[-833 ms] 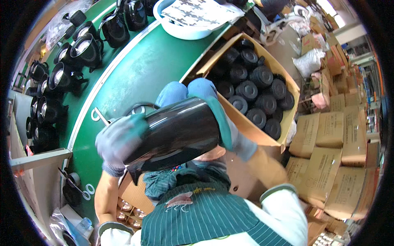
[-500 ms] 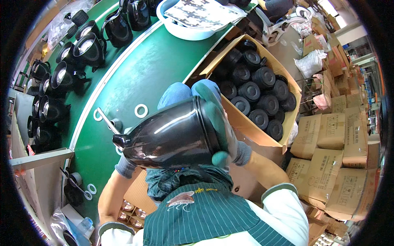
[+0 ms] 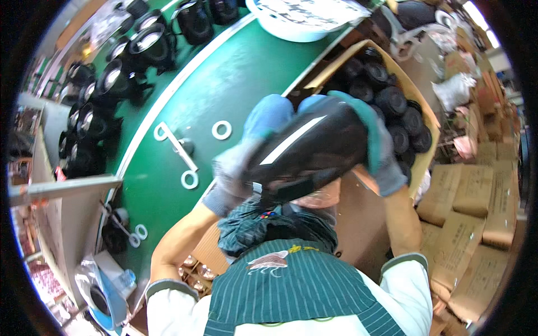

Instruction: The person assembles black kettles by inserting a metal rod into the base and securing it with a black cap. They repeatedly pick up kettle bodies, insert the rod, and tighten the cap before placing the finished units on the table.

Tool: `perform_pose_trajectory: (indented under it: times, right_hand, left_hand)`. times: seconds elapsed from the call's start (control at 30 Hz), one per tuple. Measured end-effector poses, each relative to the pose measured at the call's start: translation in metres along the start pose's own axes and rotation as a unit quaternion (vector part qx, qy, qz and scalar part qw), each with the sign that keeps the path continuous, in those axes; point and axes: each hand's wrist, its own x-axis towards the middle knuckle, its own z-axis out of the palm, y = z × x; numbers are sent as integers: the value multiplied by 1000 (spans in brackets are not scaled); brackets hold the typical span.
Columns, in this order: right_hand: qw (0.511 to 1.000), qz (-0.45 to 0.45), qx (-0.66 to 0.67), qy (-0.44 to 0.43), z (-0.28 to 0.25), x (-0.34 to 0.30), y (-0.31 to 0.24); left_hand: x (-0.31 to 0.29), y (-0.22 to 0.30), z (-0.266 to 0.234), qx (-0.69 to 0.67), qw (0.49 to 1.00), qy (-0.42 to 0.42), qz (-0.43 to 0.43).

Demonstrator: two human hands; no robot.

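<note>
Between my two hands a glossy black jug point(image 3: 314, 147) lies tilted above my lap, blurred by motion. My left hand point(image 3: 231, 175), in a grey knitted glove, is closed round its lower-left end. The other end, at the upper right, is gripped by my right hand point(image 3: 376, 143) in a grey glove with green coating. Much of the left hand's fingers is smeared. On the green bench beside the jug lie a white ring point(image 3: 221, 130), a second white ring point(image 3: 190, 180) and a thin pale rod point(image 3: 179, 147).
Several black jugs point(image 3: 154, 47) stand along the bench's far left. A white basin point(image 3: 291, 31) with a patterned cloth is at the back. To the right, an open carton point(image 3: 428, 115) holds several black round lids; stacked cardboard boxes point(image 3: 465, 221) stand beyond it.
The jug has swung up and right and turned in my hands. My left hand, earlier mostly hidden behind it, now shows at its lower-left end. The whole view has shifted.
</note>
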Motion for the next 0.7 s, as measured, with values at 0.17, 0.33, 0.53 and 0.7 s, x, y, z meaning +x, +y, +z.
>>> perform_pose_trajectory:
  times: [0.17,0.33,0.53,0.7]
  right_hand:
    - [910,-27,-413,26,35,-31,-48]
    - [762,-123,-631,77,107,-44,33]
    - [979,-70,-153,116,62,-15,83]
    - [985,-82,-31,148,52,-4,104]
  left_hand:
    - [-36,-55,-8,193,979,-57,-37]
    - [-69,-139,-40,392,772,32,-500]
    - [-60,-154,-63,307,813,-28,-493]
    - [20,-67,-80,-81,912,-19,-401]
